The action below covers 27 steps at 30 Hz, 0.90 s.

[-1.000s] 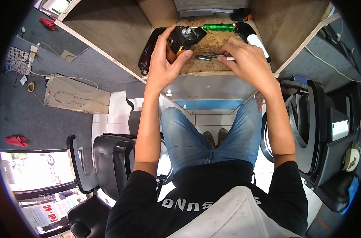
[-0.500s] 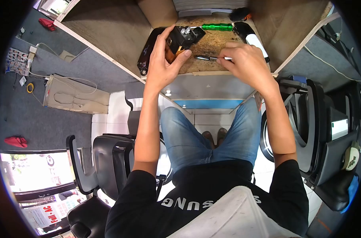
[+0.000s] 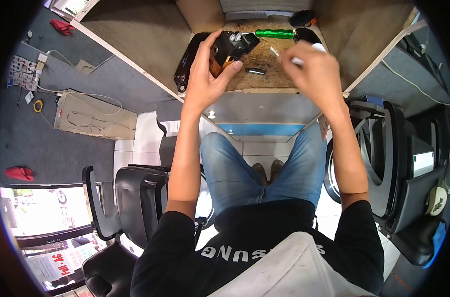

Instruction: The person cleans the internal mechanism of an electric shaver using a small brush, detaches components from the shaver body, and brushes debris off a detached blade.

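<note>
Reaches forward with left arm (image 3: pixel 184 163) and right arm (image 3: pixel 351 163), leaning each forearm slightly inward. Opens left hand (image 3: pixel 207 79) into a broad grip, with thumb (image 3: pixel 230 72) slanting across and fingers (image 3: pixel 204 48) extending away from the body. Curls right hand (image 3: pixel 315 72) inward with the back facing up, fingers bunched as in a pinch (too blurred to separate one by one). Holds both hands at a similar height in view, well apart.
</note>
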Each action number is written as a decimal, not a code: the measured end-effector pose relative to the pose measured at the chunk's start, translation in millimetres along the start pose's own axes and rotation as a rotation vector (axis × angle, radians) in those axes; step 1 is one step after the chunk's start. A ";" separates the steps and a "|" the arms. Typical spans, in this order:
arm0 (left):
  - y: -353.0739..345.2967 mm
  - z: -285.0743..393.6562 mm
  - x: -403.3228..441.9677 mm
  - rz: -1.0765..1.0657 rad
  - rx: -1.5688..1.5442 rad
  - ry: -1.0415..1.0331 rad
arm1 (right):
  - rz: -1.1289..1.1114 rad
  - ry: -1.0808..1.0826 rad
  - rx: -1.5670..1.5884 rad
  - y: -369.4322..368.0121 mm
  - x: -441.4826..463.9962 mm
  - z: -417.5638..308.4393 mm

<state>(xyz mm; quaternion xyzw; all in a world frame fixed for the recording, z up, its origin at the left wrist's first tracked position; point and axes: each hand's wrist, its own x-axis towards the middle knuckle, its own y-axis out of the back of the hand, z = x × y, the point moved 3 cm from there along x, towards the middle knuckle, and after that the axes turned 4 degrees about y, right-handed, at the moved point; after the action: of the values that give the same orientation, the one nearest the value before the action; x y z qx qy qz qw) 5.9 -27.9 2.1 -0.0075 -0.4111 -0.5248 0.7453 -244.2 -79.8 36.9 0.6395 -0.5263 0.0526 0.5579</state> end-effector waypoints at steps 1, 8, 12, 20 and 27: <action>0.5 1.6 -1.3 -0.013 -0.019 0.058 | -0.160 -0.003 -0.107 -8.0 -5.6 6.2; -1.7 -2.1 -0.2 0.005 -0.036 -0.019 | 0.034 -0.022 -0.013 3.3 -5.4 -1.1; -2.1 1.3 -1.2 -0.018 -0.062 0.060 | -0.231 0.018 -0.236 -4.1 -9.4 1.2; -0.2 1.9 -1.7 -0.024 -0.031 0.086 | -0.259 -0.057 -0.193 -3.5 -12.9 -3.3; -1.1 0.2 -0.1 0.004 -0.035 -0.007 | -0.184 -0.076 -0.043 -3.4 -11.4 -6.7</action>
<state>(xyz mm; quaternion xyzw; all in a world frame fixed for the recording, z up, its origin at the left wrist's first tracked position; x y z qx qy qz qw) 4.8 -28.3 1.7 -0.0234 -0.4044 -0.5305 0.7446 -243.2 -68.3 29.7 0.6744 -0.4872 -0.0345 0.5537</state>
